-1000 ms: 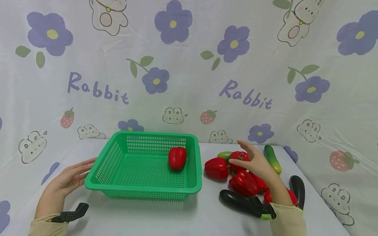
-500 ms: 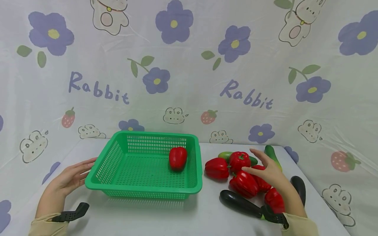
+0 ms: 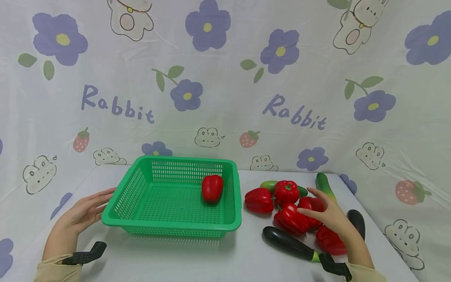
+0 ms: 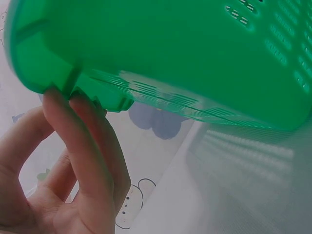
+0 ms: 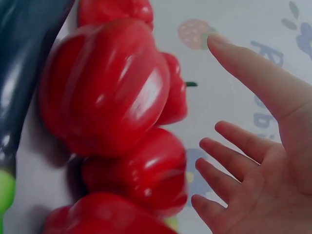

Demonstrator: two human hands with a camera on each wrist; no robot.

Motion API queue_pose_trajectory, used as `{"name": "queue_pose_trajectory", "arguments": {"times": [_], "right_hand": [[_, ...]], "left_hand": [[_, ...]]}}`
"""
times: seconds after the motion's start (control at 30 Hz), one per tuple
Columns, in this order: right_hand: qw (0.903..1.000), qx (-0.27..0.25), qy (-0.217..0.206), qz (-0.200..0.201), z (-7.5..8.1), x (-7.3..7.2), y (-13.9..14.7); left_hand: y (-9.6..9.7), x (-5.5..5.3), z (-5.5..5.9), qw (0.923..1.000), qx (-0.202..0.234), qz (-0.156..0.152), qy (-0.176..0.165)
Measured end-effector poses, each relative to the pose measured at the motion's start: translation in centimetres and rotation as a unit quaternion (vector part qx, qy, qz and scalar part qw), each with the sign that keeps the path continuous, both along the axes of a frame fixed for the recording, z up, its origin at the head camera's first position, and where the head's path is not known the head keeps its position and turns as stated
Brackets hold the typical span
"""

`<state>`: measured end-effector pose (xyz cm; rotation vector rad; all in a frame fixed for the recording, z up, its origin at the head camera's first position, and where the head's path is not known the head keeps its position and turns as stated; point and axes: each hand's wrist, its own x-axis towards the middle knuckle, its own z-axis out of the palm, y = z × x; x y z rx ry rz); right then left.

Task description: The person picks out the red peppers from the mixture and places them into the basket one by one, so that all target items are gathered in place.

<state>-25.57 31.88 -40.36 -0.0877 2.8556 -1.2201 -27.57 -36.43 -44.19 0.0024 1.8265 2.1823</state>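
Note:
My left hand (image 3: 82,213) is at the left side of the green basket (image 3: 169,226). In the left wrist view its fingertips (image 4: 56,95) reach the underside of the basket's rim, the fingers loosely bent. A red bell pepper (image 3: 212,189) lies inside the basket toward the right. My right hand (image 3: 331,215) hovers over a group of red bell peppers (image 3: 291,220), thumb and fingers spread with nothing between them. Nearest to it is a bell pepper (image 3: 310,203) in the middle of the group, while another bell pepper (image 3: 331,239) is partly hidden by the wrist.
One eggplant (image 3: 287,242) lies in front of the peppers, a second eggplant (image 3: 356,221) near the table's right edge. Behind the group are a cucumber (image 3: 323,183) and another long green vegetable (image 3: 268,185). A patterned cloth (image 3: 225,98) hangs behind the white table (image 3: 197,260).
My right hand has moved to the right and toward me, away from the rear pepper, staying spread. The left hand, the basket and the vegetables stay put.

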Motion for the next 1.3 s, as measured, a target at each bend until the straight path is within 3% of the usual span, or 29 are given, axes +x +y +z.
{"name": "queue_pose_trajectory", "arguments": {"times": [0.4,0.8,1.3], "right_hand": [[0.9980,0.022,-0.049,-0.033,-1.4,0.1,1.5],[0.9969,0.050,-0.051,-0.034,-1.7,-0.7,2.2],[0.9974,0.057,-0.043,0.012,-1.1,-0.7,2.4]], "left_hand": [[0.1,-0.1,0.0,0.9999,-0.011,0.001,0.000],[0.0,-0.2,-0.1,0.9999,-0.015,-0.002,0.006],[-0.1,-0.1,-0.2,0.9999,-0.005,-0.010,0.004]]}}
